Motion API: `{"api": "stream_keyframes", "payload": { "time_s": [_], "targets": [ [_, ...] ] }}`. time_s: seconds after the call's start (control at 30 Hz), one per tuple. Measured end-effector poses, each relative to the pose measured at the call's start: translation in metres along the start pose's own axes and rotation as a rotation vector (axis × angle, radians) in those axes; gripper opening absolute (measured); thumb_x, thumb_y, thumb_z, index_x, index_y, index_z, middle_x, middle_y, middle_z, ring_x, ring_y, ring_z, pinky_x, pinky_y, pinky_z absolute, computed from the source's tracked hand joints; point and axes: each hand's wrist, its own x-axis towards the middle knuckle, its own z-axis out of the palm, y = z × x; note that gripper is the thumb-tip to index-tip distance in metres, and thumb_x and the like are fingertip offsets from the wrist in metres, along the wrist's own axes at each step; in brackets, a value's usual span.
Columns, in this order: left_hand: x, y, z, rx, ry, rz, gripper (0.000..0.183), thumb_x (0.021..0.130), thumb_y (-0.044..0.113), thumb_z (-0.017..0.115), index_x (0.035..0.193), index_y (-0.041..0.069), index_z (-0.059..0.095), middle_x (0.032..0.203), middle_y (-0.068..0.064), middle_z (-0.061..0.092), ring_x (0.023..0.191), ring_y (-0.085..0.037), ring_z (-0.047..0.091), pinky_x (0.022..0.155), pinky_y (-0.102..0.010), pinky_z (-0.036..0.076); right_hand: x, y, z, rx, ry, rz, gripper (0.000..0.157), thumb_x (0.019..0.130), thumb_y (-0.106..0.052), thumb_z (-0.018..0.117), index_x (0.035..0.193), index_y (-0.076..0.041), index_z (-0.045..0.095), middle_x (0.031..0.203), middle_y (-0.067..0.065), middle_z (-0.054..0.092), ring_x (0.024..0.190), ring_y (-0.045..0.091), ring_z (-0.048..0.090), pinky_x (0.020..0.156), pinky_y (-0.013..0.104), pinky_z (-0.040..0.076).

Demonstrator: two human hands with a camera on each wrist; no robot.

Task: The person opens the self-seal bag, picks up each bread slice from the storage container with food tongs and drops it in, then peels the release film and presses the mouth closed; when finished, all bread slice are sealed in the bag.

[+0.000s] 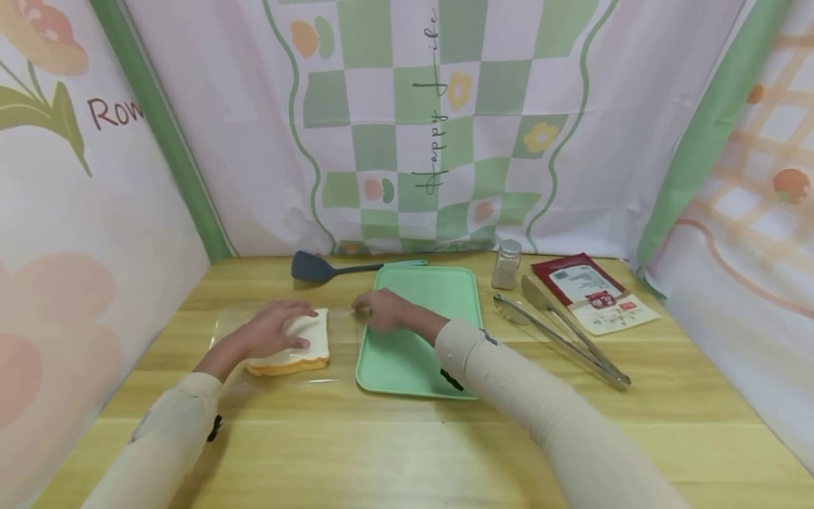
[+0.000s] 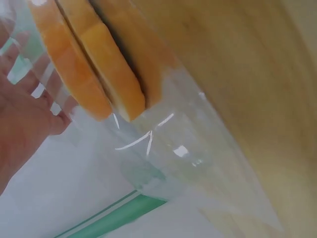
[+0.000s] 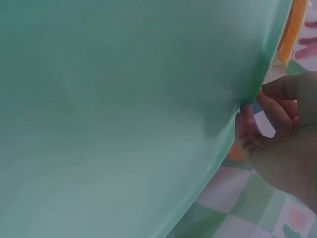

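Note:
Two stacked bread slices (image 1: 311, 332) with orange-brown crusts lie inside a clear plastic bag (image 2: 173, 148) on the table, left of a light green tray (image 1: 407, 360). My left hand (image 1: 276, 331) rests over the bread from the left, thumb and fingers spread apart on top of the film. In the left wrist view the crusts (image 2: 86, 59) show through the plastic. At the tray's left rim, my right hand (image 1: 384, 309) pinches the bag's right edge between curled fingers and thumb. The right wrist view has these fingers (image 3: 277, 89) right at the tray's rim.
Behind the tray lies a spatula (image 1: 313, 267) with a dark blade. A glass shaker jar (image 1: 506, 265) stands at the back right, beside a red and white packet (image 1: 594, 293). Metal tongs (image 1: 572, 338) lie right of the tray. Printed curtains (image 1: 254, 141) surround the table.

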Motion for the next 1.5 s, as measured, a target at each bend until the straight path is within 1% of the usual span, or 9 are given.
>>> {"api": "stream_keyframes", "payload": {
  "time_s": [0.5, 0.67, 0.77, 0.87, 0.93, 1.03, 1.2, 1.37, 1.5],
  "targets": [
    [-0.004, -0.004, 0.006, -0.005, 0.007, -0.010, 0.035, 0.092, 0.024, 0.071, 0.121, 0.006, 0.067, 0.140, -0.025, 0.052, 0.129, -0.050, 0.043, 0.104, -0.070, 0.030, 0.015, 0.022, 0.012, 0.180, 0.066, -0.091, 0.049, 0.081, 0.000, 0.055, 0.127, -0.008, 0.067, 0.126, 0.002, 0.068, 0.127, 0.017, 0.056, 0.102, 0.029, 0.045],
    [-0.006, -0.002, 0.005, 0.017, 0.004, -0.020, 0.035, 0.092, 0.026, 0.071, 0.122, 0.007, 0.067, 0.142, -0.025, 0.050, 0.130, -0.050, 0.042, 0.105, -0.070, 0.029, 0.016, 0.021, 0.008, 0.436, 0.066, 0.016, 0.052, 0.083, 0.002, 0.056, 0.133, -0.006, 0.062, 0.128, 0.001, 0.066, 0.129, 0.015, 0.054, 0.096, 0.019, 0.044],
    [-0.007, -0.001, 0.005, 0.031, 0.007, -0.026, 0.036, 0.092, 0.026, 0.071, 0.122, 0.008, 0.066, 0.143, -0.024, 0.050, 0.131, -0.050, 0.041, 0.104, -0.072, 0.028, 0.013, 0.012, 0.001, 0.596, 0.080, 0.123, 0.051, 0.085, 0.005, 0.058, 0.136, 0.001, 0.056, 0.131, 0.005, 0.064, 0.131, 0.020, 0.052, 0.083, 0.016, 0.043],
    [-0.008, -0.001, 0.006, 0.041, 0.006, -0.040, 0.036, 0.092, 0.028, 0.070, 0.123, 0.009, 0.066, 0.144, -0.022, 0.049, 0.132, -0.050, 0.040, 0.101, -0.075, 0.027, 0.012, 0.010, -0.001, 0.652, 0.092, 0.174, 0.053, 0.085, 0.006, 0.059, 0.138, 0.003, 0.054, 0.131, 0.008, 0.064, 0.130, 0.023, 0.054, 0.071, 0.015, 0.041],
    [-0.008, -0.001, 0.006, 0.040, 0.002, -0.050, 0.036, 0.093, 0.029, 0.070, 0.123, 0.010, 0.066, 0.144, -0.022, 0.050, 0.131, -0.050, 0.040, 0.099, -0.078, 0.027, 0.012, 0.009, -0.001, 0.604, 0.090, 0.176, 0.054, 0.083, 0.006, 0.060, 0.137, 0.002, 0.055, 0.130, 0.008, 0.064, 0.128, 0.023, 0.056, 0.069, 0.014, 0.041],
    [-0.008, -0.001, 0.005, 0.035, 0.002, -0.058, 0.033, 0.095, 0.027, 0.068, 0.123, 0.010, 0.066, 0.142, -0.022, 0.051, 0.131, -0.050, 0.040, 0.099, -0.078, 0.026, 0.011, 0.007, 0.003, 0.371, 0.095, 0.136, 0.054, 0.083, 0.001, 0.063, 0.137, -0.002, 0.057, 0.131, 0.006, 0.064, 0.119, 0.021, 0.062, 0.076, 0.018, 0.047],
    [0.002, -0.002, 0.002, 0.062, 0.007, -0.075, 0.032, 0.098, 0.024, 0.062, 0.126, 0.008, 0.064, 0.140, -0.021, 0.053, 0.128, -0.048, 0.044, 0.096, -0.079, 0.028, 0.015, -0.001, 0.006, -0.036, 0.106, 0.098, 0.026, 0.092, -0.015, 0.062, 0.115, -0.016, 0.073, 0.111, -0.002, 0.073, 0.100, 0.018, 0.067, 0.078, 0.030, 0.054],
    [0.017, -0.007, -0.003, 0.118, -0.011, -0.115, 0.036, 0.102, 0.021, 0.056, 0.133, 0.003, 0.058, 0.139, -0.021, 0.055, 0.126, -0.048, 0.047, 0.093, -0.077, 0.033, 0.025, -0.010, 0.007, -0.160, 0.121, 0.157, 0.020, 0.096, -0.022, 0.062, 0.112, -0.018, 0.074, 0.101, 0.000, 0.073, 0.087, 0.018, 0.065, 0.068, 0.033, 0.053],
    [0.024, -0.011, -0.003, 0.129, -0.067, -0.179, 0.039, 0.103, 0.024, 0.053, 0.136, 0.003, 0.056, 0.140, -0.019, 0.055, 0.128, -0.048, 0.046, 0.096, -0.076, 0.032, 0.034, -0.009, 0.006, -0.182, 0.125, 0.168, 0.027, 0.096, -0.027, 0.065, 0.122, -0.021, 0.070, 0.119, 0.000, 0.070, 0.106, 0.020, 0.064, 0.081, 0.039, 0.056]
  ]
}}
